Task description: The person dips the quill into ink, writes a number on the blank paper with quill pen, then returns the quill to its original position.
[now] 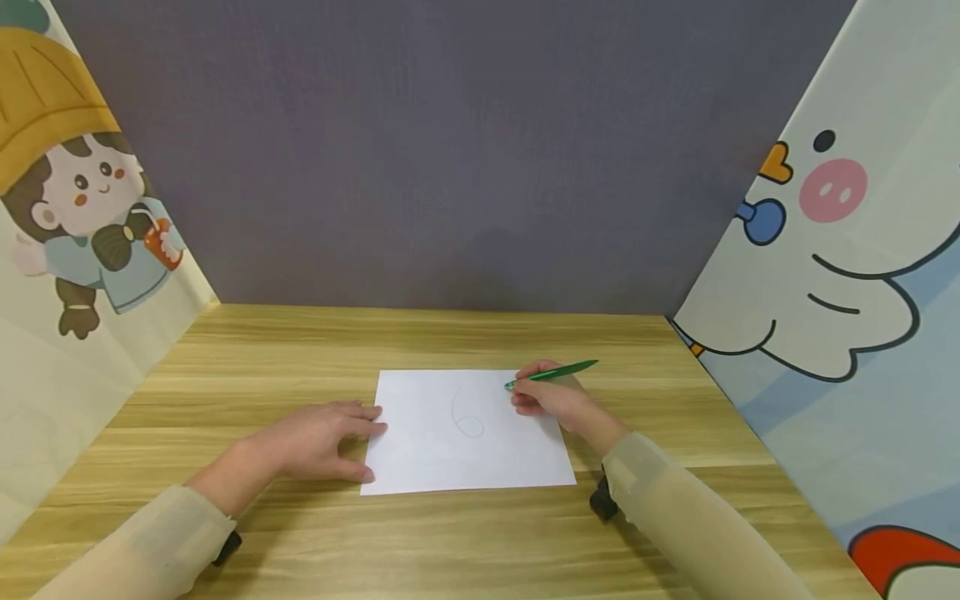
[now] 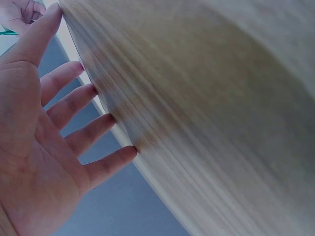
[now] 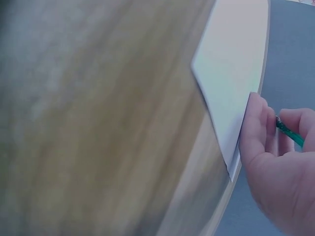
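A white sheet of paper lies on the wooden table, with a thin curved line shaped like a 6 drawn near its middle. My left hand rests at the paper's left edge, fingers spread and fairly straight; the left wrist view shows its palm side and fingertips touching down. Over the paper's upper right part, my right hand pinches a green pen, its tip toward the left. In the right wrist view the pen shows between thumb and fingers, and its tip appears slightly off the sheet.
The wooden table runs back to a dark grey panel. White side walls carry cartoon pictures: a child in a yellow hat on the left, a white bird on the right. A dark wrist device sits under the right sleeve.
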### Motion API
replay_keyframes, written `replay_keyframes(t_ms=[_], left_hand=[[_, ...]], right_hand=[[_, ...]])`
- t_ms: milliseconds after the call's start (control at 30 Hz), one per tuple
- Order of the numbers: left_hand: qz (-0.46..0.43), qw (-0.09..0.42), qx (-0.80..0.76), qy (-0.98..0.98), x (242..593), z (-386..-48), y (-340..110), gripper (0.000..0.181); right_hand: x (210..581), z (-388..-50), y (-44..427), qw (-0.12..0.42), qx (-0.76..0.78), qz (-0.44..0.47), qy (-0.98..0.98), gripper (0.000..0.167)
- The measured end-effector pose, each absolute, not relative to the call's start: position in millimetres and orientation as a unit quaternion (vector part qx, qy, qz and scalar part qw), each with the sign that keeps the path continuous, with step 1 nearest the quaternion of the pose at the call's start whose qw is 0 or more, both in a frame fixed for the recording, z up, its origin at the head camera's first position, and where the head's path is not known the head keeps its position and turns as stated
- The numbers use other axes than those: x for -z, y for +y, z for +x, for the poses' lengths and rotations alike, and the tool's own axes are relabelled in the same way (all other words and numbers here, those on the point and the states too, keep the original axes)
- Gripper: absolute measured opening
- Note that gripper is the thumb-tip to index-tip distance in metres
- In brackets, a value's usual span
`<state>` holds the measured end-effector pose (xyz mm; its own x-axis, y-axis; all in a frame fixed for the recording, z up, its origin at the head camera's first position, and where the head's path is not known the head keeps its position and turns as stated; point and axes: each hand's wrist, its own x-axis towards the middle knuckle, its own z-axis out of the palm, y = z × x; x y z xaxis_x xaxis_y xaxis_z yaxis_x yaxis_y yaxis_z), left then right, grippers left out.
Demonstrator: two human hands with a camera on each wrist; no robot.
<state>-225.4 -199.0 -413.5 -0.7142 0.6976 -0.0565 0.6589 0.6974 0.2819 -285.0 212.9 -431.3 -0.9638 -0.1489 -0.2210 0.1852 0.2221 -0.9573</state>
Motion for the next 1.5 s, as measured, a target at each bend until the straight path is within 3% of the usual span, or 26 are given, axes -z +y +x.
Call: replay_keyframes(t_ms=[733,1500], left_hand=[[0.371,0.077,-0.119,0.918,413,-225,-199,0.074],[0.373,0.078,-0.121,0.917,411,-224,-199,0.074]], right_hand=[[431,-285,213,0.146,0.610,0.004,0.779,0.023],[427,-267,223,0.239,0.590,-0.072,0.768,0.018]])
